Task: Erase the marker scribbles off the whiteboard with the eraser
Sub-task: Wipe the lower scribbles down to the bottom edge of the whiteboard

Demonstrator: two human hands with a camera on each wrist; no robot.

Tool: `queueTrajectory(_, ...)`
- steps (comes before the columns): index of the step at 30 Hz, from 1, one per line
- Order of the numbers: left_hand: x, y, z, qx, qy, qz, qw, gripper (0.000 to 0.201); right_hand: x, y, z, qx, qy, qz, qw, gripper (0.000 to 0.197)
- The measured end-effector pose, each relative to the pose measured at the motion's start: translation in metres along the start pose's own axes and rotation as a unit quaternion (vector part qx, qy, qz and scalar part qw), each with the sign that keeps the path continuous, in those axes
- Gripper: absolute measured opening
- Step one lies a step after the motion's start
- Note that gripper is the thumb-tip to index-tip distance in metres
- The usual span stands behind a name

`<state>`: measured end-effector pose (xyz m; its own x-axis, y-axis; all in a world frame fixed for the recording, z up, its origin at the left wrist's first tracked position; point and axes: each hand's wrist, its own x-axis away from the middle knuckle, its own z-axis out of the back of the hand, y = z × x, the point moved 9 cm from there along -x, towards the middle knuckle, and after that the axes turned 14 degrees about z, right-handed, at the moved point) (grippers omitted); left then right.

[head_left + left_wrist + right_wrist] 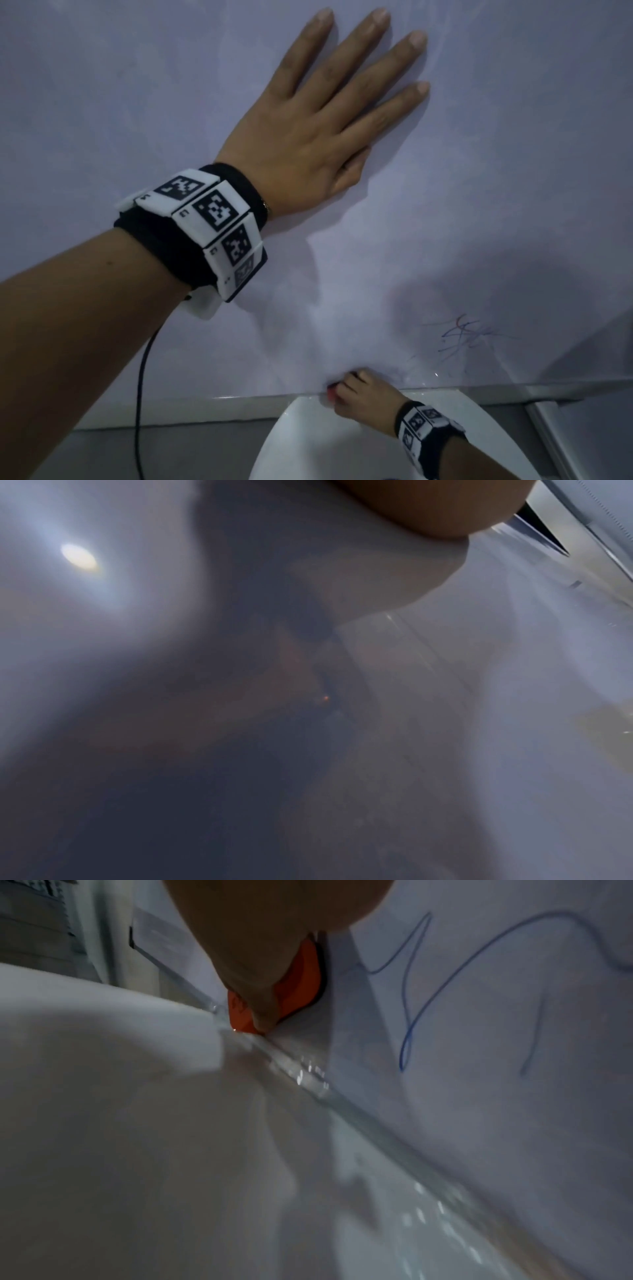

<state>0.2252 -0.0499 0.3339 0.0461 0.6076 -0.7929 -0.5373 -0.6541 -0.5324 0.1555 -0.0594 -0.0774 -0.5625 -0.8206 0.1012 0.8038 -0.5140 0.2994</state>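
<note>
Gripping the small orange eraser [331, 390] low on the glossy whiteboard [479, 205], the right hand [359, 394] should sweep firmly over the blue marker scribbles [462, 337] nearby; the left hand [308, 137] presses flat, fingers straight

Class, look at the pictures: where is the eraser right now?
In the head view the orange eraser is low on the whiteboard, just above its bottom edge, gripped by the right hand and left of the blue scribbles.
</note>
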Motion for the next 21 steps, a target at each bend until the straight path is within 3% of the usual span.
queueTrajectory(5, 0.000, -0.002, -0.001, -0.012, 0.008, -0.003, 1.000, 0.049, 0.003, 0.019, 0.028, 0.021, 0.028, -0.061, 0.998, 0.025)
queueTrajectory(7, 0.001, -0.002, 0.000, -0.014, 0.009, 0.001, 1.000, 0.049, 0.013, 0.009, 0.006, 0.025, -0.030, -0.024, 0.999, 0.022)
queueTrajectory(9, 0.000, 0.001, 0.000, -0.007, 0.002, -0.003, 1.000, 0.049, 0.023, 0.005, -0.004, 0.030, -0.043, 0.015, 0.999, 0.024)
queueTrajectory(11, 0.000, 0.001, -0.001, -0.009, -0.005, -0.008, 1.000, 0.049, 0.029, 0.019, 0.028, 0.068, 0.052, -0.009, 0.996, 0.025)
queueTrajectory(13, 0.001, -0.001, -0.002, -0.018, 0.000, -0.006, 1.000, 0.049, 0.040, 0.045, 0.081, 0.104, 0.170, -0.094, 0.975, 0.027)
queueTrajectory(16, 0.003, -0.001, -0.003, -0.021, 0.002, -0.007, 1.000, 0.049, 0.055, 0.062, 0.111, 0.133, 0.228, -0.172, 0.949, 0.033)
queueTrajectory(18, 0.003, -0.001, -0.004, -0.020, 0.003, -0.009, 1.000, 0.050, 0.049, 0.044, 0.080, 0.121, 0.182, -0.129, 0.967, 0.029)
queueTrajectory(20, 0.004, -0.002, -0.005, -0.025, 0.006, -0.010, 1.000, 0.050, 0.044, 0.025, 0.030, 0.072, 0.070, -0.081, 0.992, 0.046)
queueTrajectory(21, 0.004, -0.002, -0.005, -0.026, 0.008, -0.010, 1.000, 0.050, 0.045, 0.022, 0.018, 0.061, 0.053, -0.078, 0.994, 0.049)
